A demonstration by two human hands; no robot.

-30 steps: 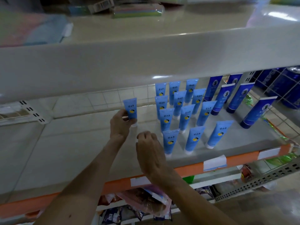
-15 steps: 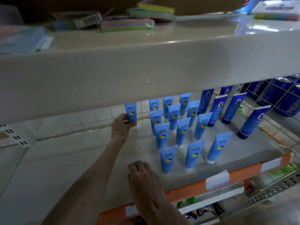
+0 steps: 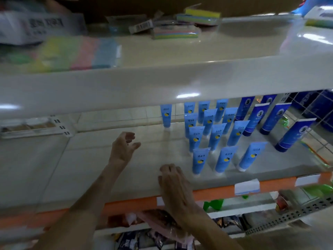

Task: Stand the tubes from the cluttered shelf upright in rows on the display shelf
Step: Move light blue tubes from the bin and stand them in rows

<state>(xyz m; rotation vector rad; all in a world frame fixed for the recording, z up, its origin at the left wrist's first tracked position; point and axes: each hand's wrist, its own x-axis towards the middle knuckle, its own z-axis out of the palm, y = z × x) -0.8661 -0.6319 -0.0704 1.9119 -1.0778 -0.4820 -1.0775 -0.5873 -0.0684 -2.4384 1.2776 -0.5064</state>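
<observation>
A light blue tube [image 3: 166,115] stands alone, cap down, at the back of the display shelf [image 3: 75,168]. To its right, several more light blue tubes [image 3: 214,136] stand upright in rows. My left hand [image 3: 124,147] hovers over the shelf, left of and in front of the lone tube, with loosely curled fingers that hold nothing. My right hand [image 3: 173,184] rests at the shelf's front edge, just left of the nearest tube [image 3: 199,160], fingers bent and empty.
Several dark blue tubes [image 3: 273,120] stand right of the rows, beside a wire basket of blue cans [image 3: 322,109]. The shelf above [image 3: 162,82] juts out overhead, bearing sponge packs [image 3: 174,31] and boxes. An orange price rail [image 3: 270,184] runs along the front; packaged goods lie below.
My left hand has let go of the lone tube and drawn back toward me; the tube now stands by itself. My right hand has stayed near the front edge.
</observation>
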